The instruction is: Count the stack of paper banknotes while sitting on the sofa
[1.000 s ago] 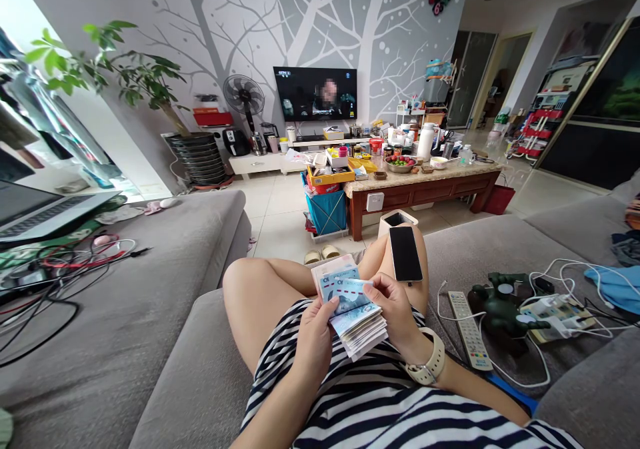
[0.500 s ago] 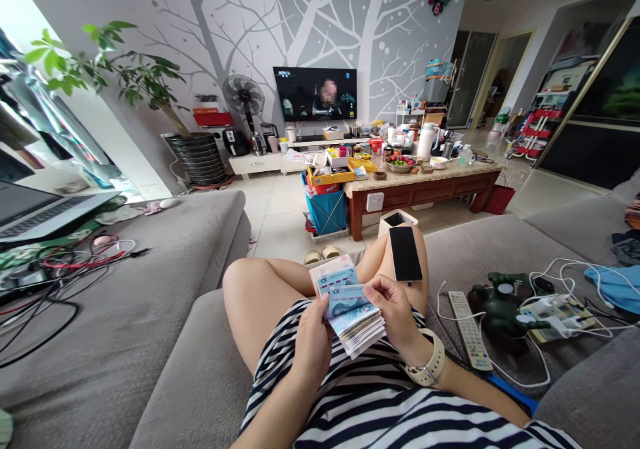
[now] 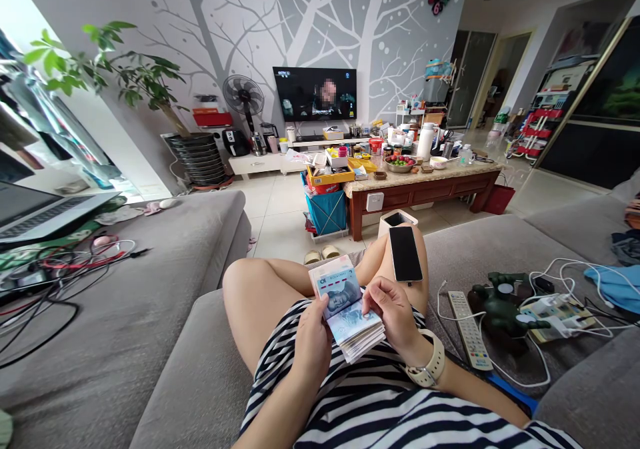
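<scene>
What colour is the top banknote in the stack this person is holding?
The top banknote is pale blue with a little red print, seen best in the head view, held between the left hand and right hand.

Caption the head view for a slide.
Seated on a grey sofa, left hand and right hand hold a stack of banknotes; a phone rests on the knee.

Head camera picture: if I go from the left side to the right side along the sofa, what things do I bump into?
Laptop → tangle of cables → left hand → stack of banknotes → right hand → remote control → green toy figure → blue cloth.
</scene>
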### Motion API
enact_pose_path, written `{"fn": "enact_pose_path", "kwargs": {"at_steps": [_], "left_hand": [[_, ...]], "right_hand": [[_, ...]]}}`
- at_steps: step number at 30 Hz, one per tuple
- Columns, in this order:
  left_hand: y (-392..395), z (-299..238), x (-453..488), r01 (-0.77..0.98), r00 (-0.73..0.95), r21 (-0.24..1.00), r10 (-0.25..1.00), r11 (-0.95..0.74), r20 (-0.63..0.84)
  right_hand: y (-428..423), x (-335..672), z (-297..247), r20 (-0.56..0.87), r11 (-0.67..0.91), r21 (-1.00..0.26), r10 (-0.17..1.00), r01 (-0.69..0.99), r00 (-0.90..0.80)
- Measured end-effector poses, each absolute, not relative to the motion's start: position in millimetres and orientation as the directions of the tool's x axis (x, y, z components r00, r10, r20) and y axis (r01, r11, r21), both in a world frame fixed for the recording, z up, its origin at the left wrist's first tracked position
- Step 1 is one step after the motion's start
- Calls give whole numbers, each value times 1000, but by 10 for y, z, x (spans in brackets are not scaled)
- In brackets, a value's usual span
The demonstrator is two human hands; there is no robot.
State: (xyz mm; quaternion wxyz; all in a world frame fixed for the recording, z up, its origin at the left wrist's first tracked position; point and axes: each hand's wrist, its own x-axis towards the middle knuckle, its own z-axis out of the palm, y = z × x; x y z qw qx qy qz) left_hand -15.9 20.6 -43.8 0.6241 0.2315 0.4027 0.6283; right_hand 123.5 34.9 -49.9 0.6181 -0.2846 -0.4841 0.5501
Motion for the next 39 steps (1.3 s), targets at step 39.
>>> {"fn": "enact_pose_path", "kwargs": {"at_steps": [39], "left_hand": [[230, -501, -178, -598, -133, 798, 973, 75, -191]], "right_hand": [[373, 1237, -471, 194, 150, -917, 977, -370, -84]]}}
